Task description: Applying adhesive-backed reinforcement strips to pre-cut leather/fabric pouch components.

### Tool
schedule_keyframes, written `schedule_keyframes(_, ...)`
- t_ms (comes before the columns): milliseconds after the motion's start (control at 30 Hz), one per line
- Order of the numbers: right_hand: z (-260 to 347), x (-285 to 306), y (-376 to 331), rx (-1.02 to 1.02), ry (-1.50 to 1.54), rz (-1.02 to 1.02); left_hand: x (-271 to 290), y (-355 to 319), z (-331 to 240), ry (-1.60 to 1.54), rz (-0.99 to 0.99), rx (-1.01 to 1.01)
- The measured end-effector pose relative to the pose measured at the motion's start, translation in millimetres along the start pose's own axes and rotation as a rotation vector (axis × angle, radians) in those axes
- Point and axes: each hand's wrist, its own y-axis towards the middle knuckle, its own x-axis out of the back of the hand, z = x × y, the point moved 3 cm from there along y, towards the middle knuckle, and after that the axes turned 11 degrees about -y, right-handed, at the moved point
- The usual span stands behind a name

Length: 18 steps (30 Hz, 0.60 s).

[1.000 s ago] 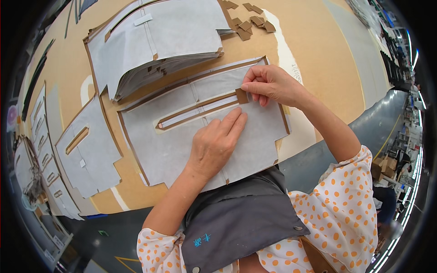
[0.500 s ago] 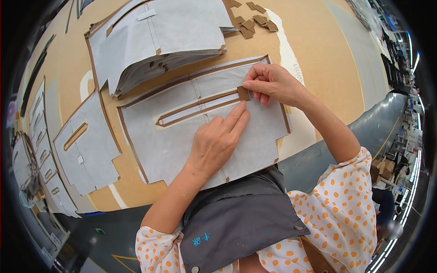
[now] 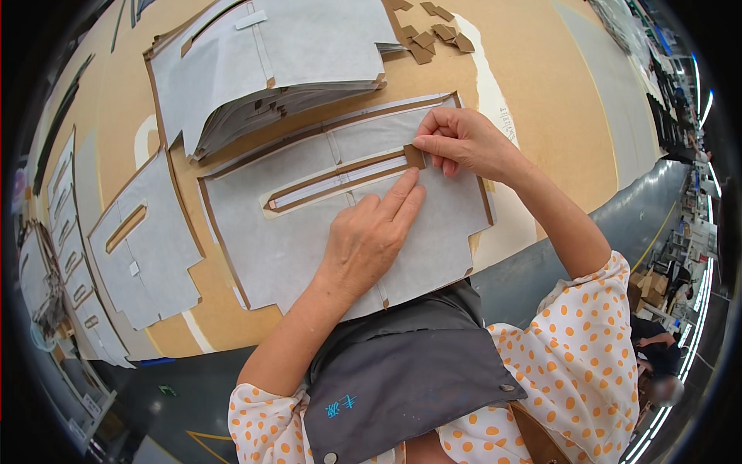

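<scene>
A grey fabric panel (image 3: 294, 232) edged with brown card lies flat in front of me on the tan table (image 3: 541, 85). A long narrow slot (image 3: 340, 182) runs across its middle. My left hand (image 3: 371, 236) presses flat on the panel just below the slot, its fingertips at the slot's right end. My right hand (image 3: 460, 139) pinches a small brown card tab (image 3: 414, 155) at that same end of the slot.
A thick stack of similar grey panels (image 3: 270, 62) lies behind the one I work on. More cut panels (image 3: 143, 240) lie to the left. Several small brown card pieces (image 3: 433, 35) are scattered at the far side. The table's dark front edge (image 3: 556, 247) curves past my apron.
Both hands stay at the slot's right end. My left fingertips have crept slightly closer to the tab. The view has shifted a little.
</scene>
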Motion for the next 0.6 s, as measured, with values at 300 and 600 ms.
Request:
schedule_keyframes(300,-1.1,-0.3,0.9,-0.01,-0.01,0.0,-0.1,-0.8,0.2,-0.007,-0.005,0.007)
schedule_keyframes(600,-2.5,-0.4,1.2,0.001,-0.029,-0.001,1.3,-1.3,0.4,-0.039,0.006,0.019)
